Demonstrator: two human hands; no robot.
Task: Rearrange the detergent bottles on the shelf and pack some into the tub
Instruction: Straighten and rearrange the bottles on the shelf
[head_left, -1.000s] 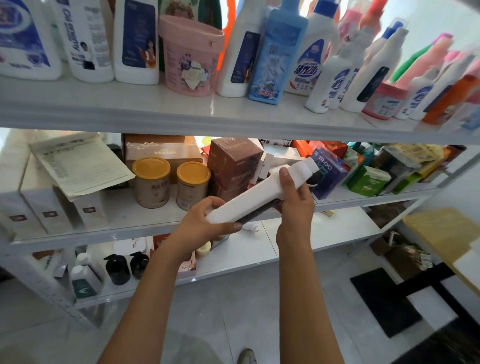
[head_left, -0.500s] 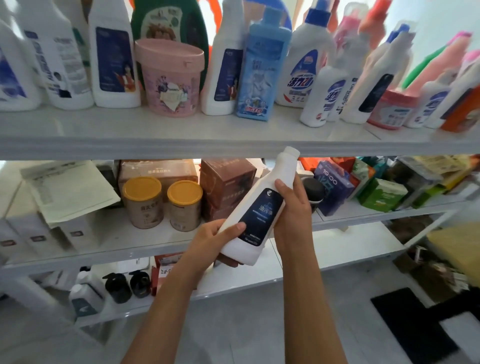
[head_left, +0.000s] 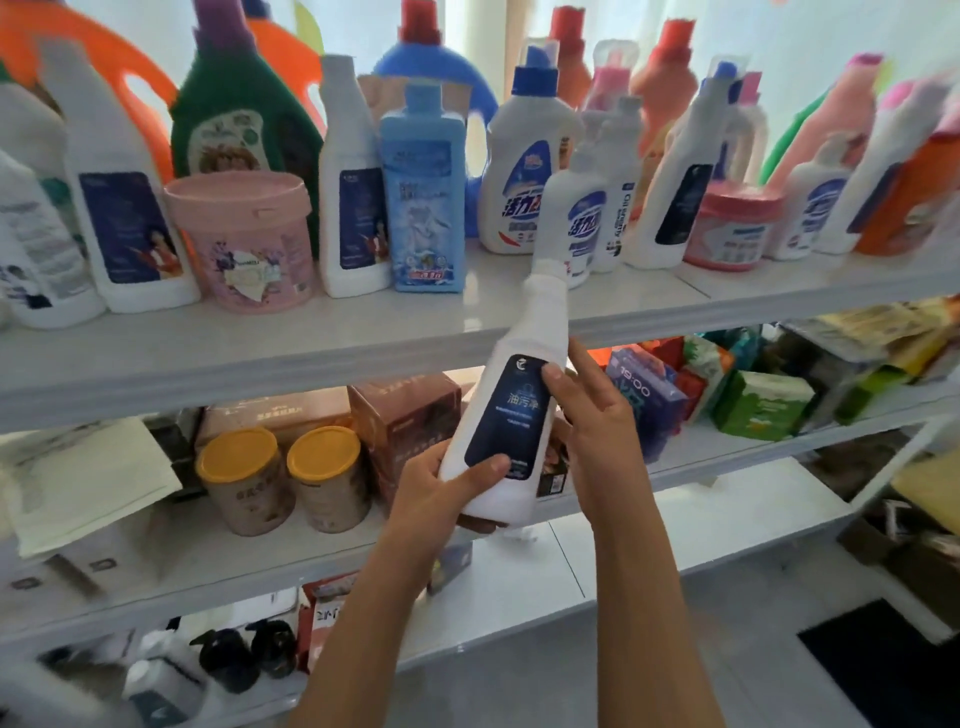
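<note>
I hold a white detergent bottle (head_left: 511, 415) with a dark blue label in both hands, nearly upright, its capped neck leaning right and reaching the front edge of the upper shelf (head_left: 311, 353). My left hand (head_left: 441, 483) cups its base, thumb on the label. My right hand (head_left: 592, 410) grips its right side at mid-height. Many detergent bottles stand in rows on the upper shelf, among them a light blue bottle (head_left: 423, 197) and a pink tub (head_left: 241, 241) with its lid on.
A second pink tub (head_left: 735, 228) stands further right on the upper shelf. The middle shelf carries two yellow-lidded cans (head_left: 283, 483), brown boxes (head_left: 410, 426), papers at the left and coloured packs (head_left: 758, 400) at the right. Small dark pump bottles (head_left: 249, 654) sit on the bottom shelf.
The bottle has turned from lying almost flat to nearly upright, label toward me, and both hands have lifted it up to the upper shelf's edge. The view has tilted upward.
</note>
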